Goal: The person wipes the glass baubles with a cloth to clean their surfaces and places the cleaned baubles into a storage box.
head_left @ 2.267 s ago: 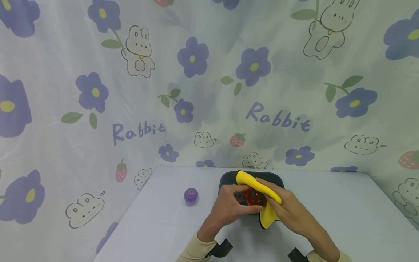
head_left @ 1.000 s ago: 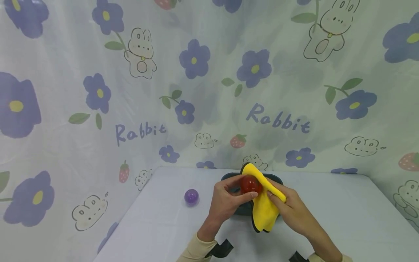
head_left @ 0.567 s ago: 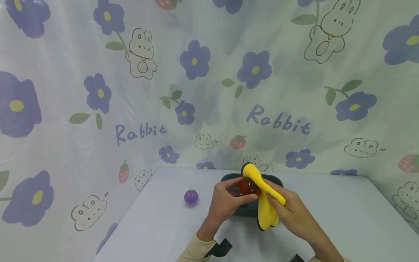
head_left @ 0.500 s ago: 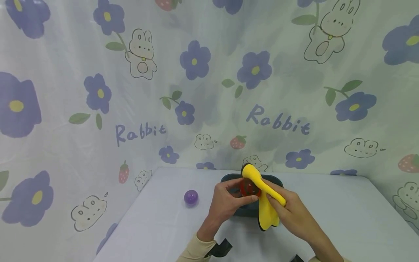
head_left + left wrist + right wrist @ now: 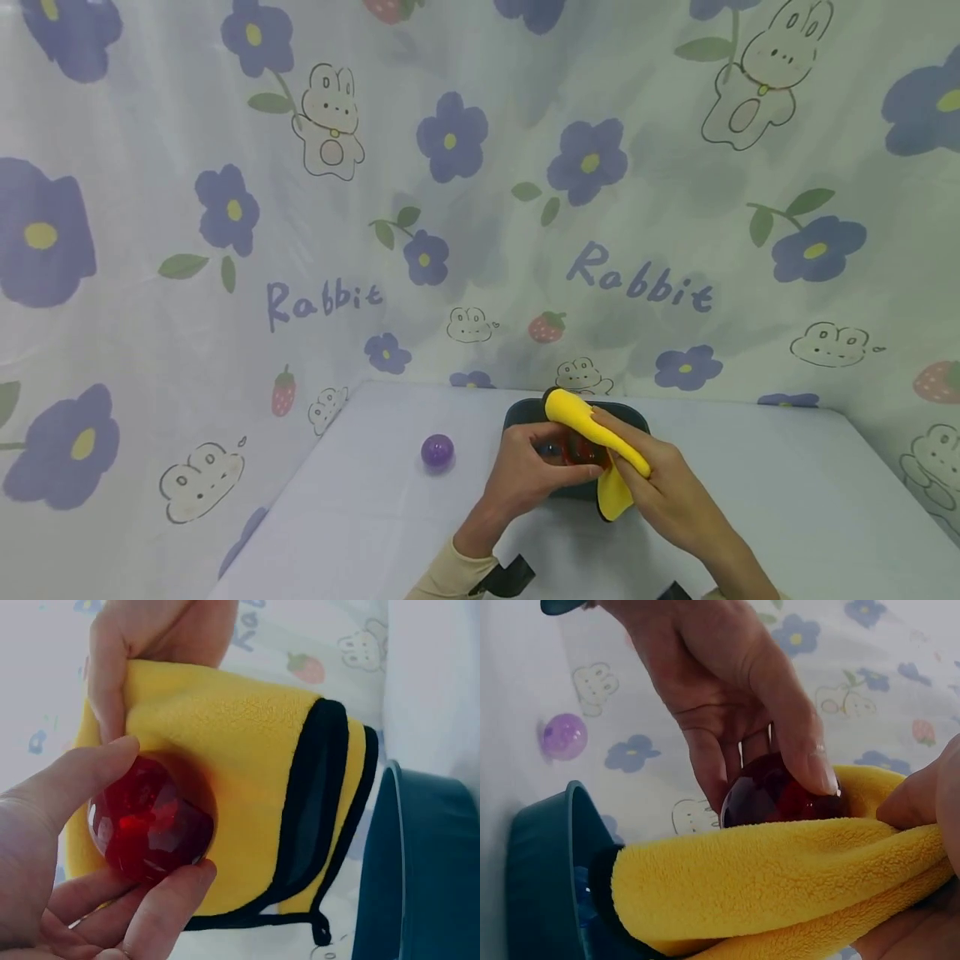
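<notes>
A glossy, see-through red ball (image 5: 146, 817) sits between the thumb and fingers of my left hand (image 5: 525, 468), held above the near part of a dark teal bin. My right hand (image 5: 667, 483) grips a folded yellow cloth (image 5: 772, 885) with black edging, thumb on one side and fingers on the other. The cloth lies against the ball's right side and covers part of it in the head view. In the left wrist view the cloth spreads behind the ball, with a small black loop at its corner.
The dark teal bin (image 5: 517, 412) stands on the white table (image 5: 360, 517) beneath both hands; a blue ball (image 5: 551, 450) shows inside it. A purple ball (image 5: 437, 451) rests on the table to the left. Behind hangs a curtain (image 5: 480, 208) printed with flowers and rabbits.
One second ago the red ball was higher and more exposed; since then both hands have lowered slightly, and the cloth has moved over the ball's upper right. The purple ball stays put.
</notes>
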The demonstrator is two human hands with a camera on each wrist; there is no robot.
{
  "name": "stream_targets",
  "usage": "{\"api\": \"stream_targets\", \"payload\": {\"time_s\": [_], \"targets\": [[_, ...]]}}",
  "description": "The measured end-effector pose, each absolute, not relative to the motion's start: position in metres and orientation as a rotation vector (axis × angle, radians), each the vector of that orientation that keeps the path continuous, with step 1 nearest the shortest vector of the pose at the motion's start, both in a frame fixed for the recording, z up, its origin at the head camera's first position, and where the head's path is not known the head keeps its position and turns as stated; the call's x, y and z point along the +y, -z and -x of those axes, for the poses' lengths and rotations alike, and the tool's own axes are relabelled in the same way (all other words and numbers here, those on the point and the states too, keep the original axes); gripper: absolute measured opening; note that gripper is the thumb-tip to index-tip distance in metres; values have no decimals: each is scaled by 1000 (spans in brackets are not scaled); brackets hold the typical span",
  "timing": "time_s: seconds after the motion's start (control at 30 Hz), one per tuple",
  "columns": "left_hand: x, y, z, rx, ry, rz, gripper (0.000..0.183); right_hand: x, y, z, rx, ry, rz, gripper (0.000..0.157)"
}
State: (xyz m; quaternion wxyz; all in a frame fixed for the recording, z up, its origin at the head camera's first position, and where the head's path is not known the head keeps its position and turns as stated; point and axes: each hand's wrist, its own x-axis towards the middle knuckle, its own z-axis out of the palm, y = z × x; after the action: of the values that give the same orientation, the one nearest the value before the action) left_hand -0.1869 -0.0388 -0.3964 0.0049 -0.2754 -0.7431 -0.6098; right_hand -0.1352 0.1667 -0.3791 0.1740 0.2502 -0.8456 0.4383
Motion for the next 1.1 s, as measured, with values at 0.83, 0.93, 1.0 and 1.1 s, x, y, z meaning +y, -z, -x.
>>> {"api": "stream_targets", "payload": {"time_s": [0.83,0.93,1.0,1.1], "targets": [[-42,390,185,-2284,1978,908,46,177,387,149,-2398,-1491,-698,40],[-43,390,186,-2230,2000,931,46,177,388,149,-2388,-1479,-698,40],[-43,390,186,-2194,2016,943,45,176,388,148,-2381,-1472,-702,41],[-43,390,186,-2156,2035,948,43,176,387,147,-2376,-1475,-699,42]]}}
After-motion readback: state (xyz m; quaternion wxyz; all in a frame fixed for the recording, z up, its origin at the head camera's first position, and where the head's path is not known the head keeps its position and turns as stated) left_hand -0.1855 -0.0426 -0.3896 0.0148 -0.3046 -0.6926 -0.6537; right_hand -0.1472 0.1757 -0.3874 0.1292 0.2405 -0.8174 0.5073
